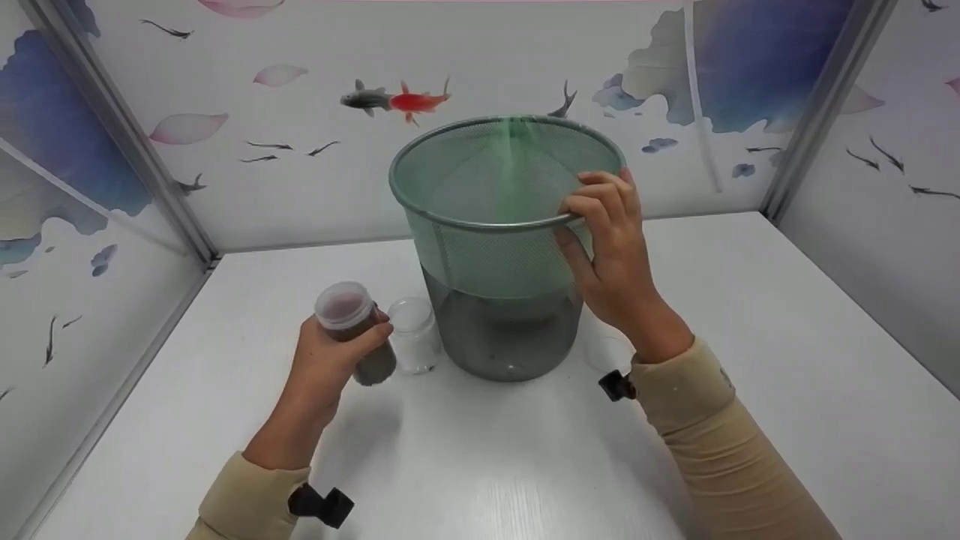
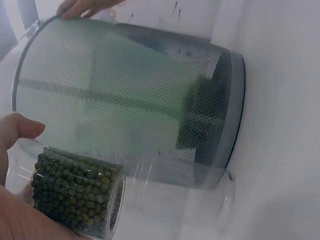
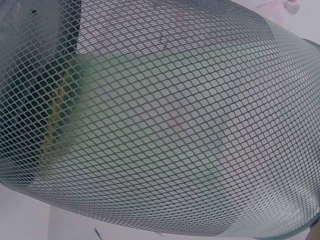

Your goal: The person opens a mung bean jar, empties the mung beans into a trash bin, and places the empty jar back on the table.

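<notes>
My left hand [image 1: 334, 360] grips a clear jar [image 1: 345, 307] of green mung beans [image 2: 77, 195], held tilted above the table. I cannot tell whether a lid covers its top. A second clear jar [image 1: 412, 341] stands on the table between that hand and the mesh wastebasket [image 1: 502, 337], and no contents show in it. A thin green plastic bag [image 1: 487, 259] lines the upper part of the wastebasket. With fingers over the rim and the thumb outside, my right hand [image 1: 619, 247] holds the basket's near right edge. Grey mesh and the green bag fill the right wrist view.
A clear round item [image 1: 606, 351], perhaps a lid, lies on the white table [image 1: 495, 465] right of the wastebasket, partly behind the right wrist. Printed white panels [image 1: 300, 187] with metal corner posts [image 1: 825, 105] stand around the back and sides.
</notes>
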Demonstrator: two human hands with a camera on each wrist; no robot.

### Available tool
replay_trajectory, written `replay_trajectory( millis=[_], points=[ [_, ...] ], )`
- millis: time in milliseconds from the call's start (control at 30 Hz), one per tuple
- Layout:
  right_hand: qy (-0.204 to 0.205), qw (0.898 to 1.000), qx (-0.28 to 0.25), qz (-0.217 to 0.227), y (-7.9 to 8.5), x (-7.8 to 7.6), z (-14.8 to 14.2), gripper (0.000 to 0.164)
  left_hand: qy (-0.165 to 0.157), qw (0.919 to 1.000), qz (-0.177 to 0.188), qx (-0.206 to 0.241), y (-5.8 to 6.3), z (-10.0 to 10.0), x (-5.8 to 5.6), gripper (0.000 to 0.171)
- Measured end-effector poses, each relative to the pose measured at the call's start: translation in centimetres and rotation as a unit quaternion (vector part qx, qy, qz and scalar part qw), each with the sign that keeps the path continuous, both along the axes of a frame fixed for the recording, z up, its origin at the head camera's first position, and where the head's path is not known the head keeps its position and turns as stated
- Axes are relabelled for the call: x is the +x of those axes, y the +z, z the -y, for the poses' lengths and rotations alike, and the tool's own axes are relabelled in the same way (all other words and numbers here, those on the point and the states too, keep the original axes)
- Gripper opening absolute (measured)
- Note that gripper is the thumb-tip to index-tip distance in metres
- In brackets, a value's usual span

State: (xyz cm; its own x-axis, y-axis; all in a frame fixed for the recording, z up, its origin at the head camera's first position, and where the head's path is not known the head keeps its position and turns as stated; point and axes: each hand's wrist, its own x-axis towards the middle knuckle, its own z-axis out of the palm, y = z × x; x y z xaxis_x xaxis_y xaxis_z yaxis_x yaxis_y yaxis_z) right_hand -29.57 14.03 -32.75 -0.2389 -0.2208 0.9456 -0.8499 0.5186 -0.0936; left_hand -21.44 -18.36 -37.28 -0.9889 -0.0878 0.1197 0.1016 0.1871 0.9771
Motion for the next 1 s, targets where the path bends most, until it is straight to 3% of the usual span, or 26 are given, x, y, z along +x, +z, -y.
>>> replay_trajectory(
  millis=[200,333,567,1000],
  points=[
    [0.004,1.0,-0.001,0.001,-0.1,0.1,0.0,0.016,-0.042,0.9989,-0.015,-0.014,-0.7,-2.6,1.3,0.043],
    [0.002,1.0,0.0,0.004,-0.2,0.1,-0.1,0.014,-0.058,0.9978,-0.001,-0.03,-1.5,-4.1,1.6,0.053],
    [-0.003,1.0,0.004,0.006,-0.1,0.0,-0.1,0.013,-0.097,0.9935,0.049,-0.033,-3.9,-6.5,1.4,0.07],
    [-0.001,1.0,0.006,-0.001,0.0,0.0,-0.1,0.014,-0.143,0.9891,0.026,-0.022,-6.8,-9.5,0.7,0.067]
  ],
)
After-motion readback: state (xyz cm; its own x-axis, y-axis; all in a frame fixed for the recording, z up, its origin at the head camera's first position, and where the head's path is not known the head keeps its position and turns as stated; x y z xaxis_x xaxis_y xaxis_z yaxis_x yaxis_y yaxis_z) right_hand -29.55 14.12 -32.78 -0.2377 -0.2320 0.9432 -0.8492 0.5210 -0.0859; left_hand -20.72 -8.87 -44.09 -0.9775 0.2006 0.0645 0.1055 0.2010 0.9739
